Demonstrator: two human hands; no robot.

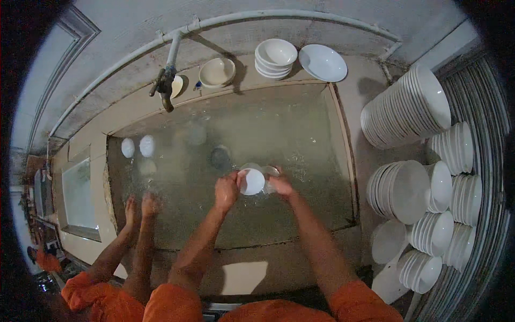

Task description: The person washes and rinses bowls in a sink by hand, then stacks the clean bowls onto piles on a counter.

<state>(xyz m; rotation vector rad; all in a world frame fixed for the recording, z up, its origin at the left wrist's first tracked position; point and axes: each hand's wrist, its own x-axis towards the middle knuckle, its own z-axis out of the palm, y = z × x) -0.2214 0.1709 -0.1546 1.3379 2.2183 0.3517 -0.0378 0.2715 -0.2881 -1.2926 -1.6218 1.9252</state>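
Observation:
My left hand (227, 190) is closed on the left rim of a small white bowl (252, 181), held at the surface of cloudy water in a large sink basin (343, 155). At the bowl's right side is my right hand (281, 183), its fingers bent around something pale and see-through (270, 175); wet glare and water hide what it is. A dark round object (220, 157) shows in the water beyond my left hand, and a pale round shape (195, 133) lies submerged farther back.
A co-worker's hands (140, 208) work at the basin's left, near two white dishes (146, 146). A tap (166, 86) hangs over the far edge. Bowls (276, 56) and a white plate (323, 63) stand on the back ledge. Tall stacks of white dishes (405, 110) line the right.

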